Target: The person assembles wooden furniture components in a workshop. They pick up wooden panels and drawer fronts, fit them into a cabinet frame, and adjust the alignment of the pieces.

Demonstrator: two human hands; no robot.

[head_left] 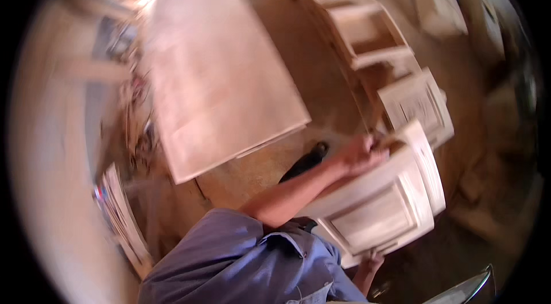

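Note:
A stack of pale wooden raised-panel cabinet doors [374, 219] is tilted in front of my body, its layered edges showing on the right side. My left hand [364, 157] is closed at the far edge of the stack; blur and the angle hide part of its fingers. Below, my right hand [374, 261] grips the near edge, with its fingers curled over the wood. Another panelled door [416, 106] stands just beyond the stack, next to a wooden cabinet frame [376, 34].
A long table with a smooth wooden top [224, 86] extends away at the left. Thin boards [123, 218] lean at the lower left. Scraps [135, 103] lie beyond the table's left side. More wooden pieces [439, 5] stand at the far right. My dark shoe [310, 160] is on the floor.

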